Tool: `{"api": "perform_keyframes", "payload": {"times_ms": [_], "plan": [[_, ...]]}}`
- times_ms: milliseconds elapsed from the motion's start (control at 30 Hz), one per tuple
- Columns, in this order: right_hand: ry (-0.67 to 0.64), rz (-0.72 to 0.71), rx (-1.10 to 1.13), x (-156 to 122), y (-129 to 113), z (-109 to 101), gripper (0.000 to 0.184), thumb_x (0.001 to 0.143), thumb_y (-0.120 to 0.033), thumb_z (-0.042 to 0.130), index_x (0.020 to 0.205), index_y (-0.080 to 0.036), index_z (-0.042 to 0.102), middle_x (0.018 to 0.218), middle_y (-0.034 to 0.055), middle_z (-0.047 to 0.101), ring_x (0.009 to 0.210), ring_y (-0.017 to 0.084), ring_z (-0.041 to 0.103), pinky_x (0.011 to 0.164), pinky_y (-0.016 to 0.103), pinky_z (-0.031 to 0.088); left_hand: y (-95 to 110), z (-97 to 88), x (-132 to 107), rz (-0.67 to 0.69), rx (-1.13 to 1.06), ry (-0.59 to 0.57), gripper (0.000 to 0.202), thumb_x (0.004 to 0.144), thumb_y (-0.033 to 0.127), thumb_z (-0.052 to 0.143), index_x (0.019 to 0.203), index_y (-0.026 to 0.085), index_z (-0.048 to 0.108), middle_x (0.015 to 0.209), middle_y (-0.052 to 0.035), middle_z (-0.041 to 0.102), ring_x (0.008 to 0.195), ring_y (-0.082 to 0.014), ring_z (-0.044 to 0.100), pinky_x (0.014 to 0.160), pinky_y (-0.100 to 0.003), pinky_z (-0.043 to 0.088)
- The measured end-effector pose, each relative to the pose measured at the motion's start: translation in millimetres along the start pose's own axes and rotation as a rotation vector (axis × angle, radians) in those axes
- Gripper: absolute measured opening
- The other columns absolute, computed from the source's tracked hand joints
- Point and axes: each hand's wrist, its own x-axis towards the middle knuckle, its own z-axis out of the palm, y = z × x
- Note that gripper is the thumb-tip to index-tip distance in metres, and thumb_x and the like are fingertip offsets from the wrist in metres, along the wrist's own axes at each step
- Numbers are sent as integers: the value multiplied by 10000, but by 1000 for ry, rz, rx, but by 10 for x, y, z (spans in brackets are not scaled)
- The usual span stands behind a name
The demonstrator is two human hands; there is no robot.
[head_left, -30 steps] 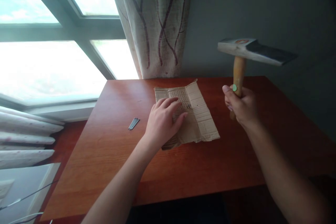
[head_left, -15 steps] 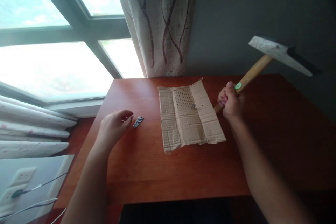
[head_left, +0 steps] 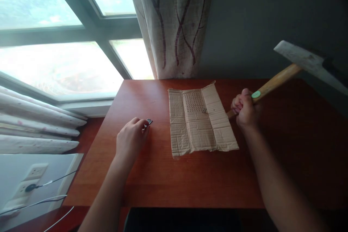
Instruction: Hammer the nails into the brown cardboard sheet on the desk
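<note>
Head view is showing the left hand (head_left: 131, 136) bending down at a small bunch of dark nails (head_left: 149, 121) on the left part of the wooden table (head_left: 157, 185). Its fingers are curling together at the near end of the bunch, partly covering it, and the view is not revealing whether they are gripping any. The right hand (head_left: 246, 112) is clasping the wooden handle of a hammer (head_left: 278, 80), whose metal head (head_left: 304, 56) is slanting up and away to the right. A green sticker (head_left: 256, 94) is showing on the handle, just past the thumb. Between the hands, a creased sheet of cardboard (head_left: 198, 128) is lying on the table; rows of small holes (head_left: 193, 101) are covering its upper middle panel. Behind, a patterned curtain (head_left: 179, 25) is hanging beside the window (head_left: 106, 30).
</note>
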Motion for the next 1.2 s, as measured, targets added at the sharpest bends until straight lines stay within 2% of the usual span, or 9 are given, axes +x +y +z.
{"api": "perform_keyframes", "payload": {"times_ms": [167,433,733,967,1067,1200], "plan": [[29,19,84,-2,-8,2,612,885,-725,520,563,-261,283,468,-58,247,381,112,268,383,303,228,80,30,-10,-5,89,12,312,1001,384,438,1001,250,719,1013,-67,702,859,-246,662,573,-311,312],[27,18,225,8,5,-12,565,893,-543,653,550,-248,315,456,-65,270,367,96,271,369,291,201,108,20,6,-14,117,-20,315,1009,391,439,1003,250,720,1012,-68,702,877,-255,666,547,-311,295],[27,-28,292,22,47,-1,581,884,-520,681,538,-226,318,434,-82,275,338,65,271,345,251,188,142,3,5,-21,147,-51,344,1028,370,388,961,238,699,1014,-58,696,870,-229,662,545,-306,283],[37,-21,306,30,53,7,577,862,-523,705,533,-225,336,426,-83,285,333,62,279,330,241,193,171,-57,-6,89,162,-167,254,992,296,445,914,213,672,1000,-68,707,878,-224,673,581,-294,325],[41,-16,305,29,48,14,581,858,-538,703,533,-226,337,425,-84,286,334,61,277,329,242,193,156,-108,-27,99,43,-96,163,944,297,524,906,220,662,995,-43,708,794,-197,660,579,-285,329],[32,-8,293,33,51,17,582,855,-565,696,549,-231,330,428,-86,287,338,63,273,331,243,192,159,-214,-12,137,-407,73,56,865,264,627,862,213,650,761,13,640,638,-131,578,608,-262,395]]}}
